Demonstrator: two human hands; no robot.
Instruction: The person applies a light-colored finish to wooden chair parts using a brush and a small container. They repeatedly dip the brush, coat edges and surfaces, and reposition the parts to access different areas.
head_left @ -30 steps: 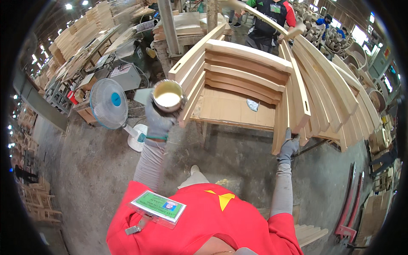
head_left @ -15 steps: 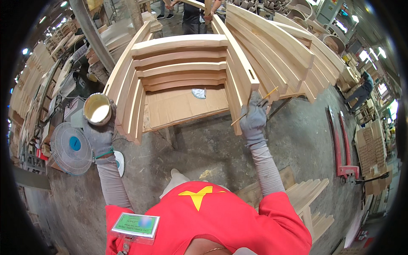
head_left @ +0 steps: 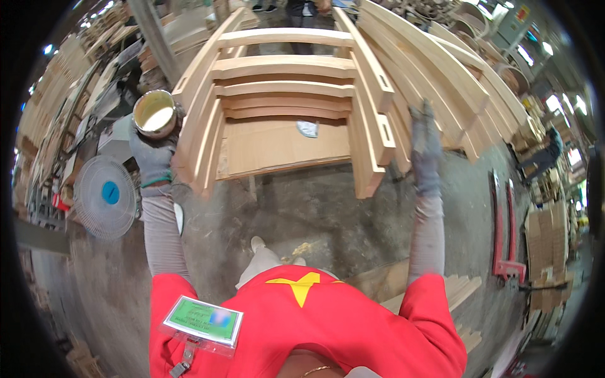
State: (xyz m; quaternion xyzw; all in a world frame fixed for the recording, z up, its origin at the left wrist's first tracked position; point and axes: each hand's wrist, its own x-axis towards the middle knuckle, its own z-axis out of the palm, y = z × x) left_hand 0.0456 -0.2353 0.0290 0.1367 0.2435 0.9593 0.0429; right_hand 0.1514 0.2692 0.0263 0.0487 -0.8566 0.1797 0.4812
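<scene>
Curling our gloved left hand (head_left: 152, 154) around a pot (head_left: 153, 104) of pale liquid (head_left: 162, 118), wooden frames (head_left: 283, 67) just right of it.
Right of them, our right hand (head_left: 426, 146) blurs, fingers pointing away; we cannot tell how open it is or whether it holds anything.

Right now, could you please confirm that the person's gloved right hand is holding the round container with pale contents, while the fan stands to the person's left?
Not quite: the head view shows the gloved left hand holding the round container with pale contents. The fan does stand to the person's left.
</scene>
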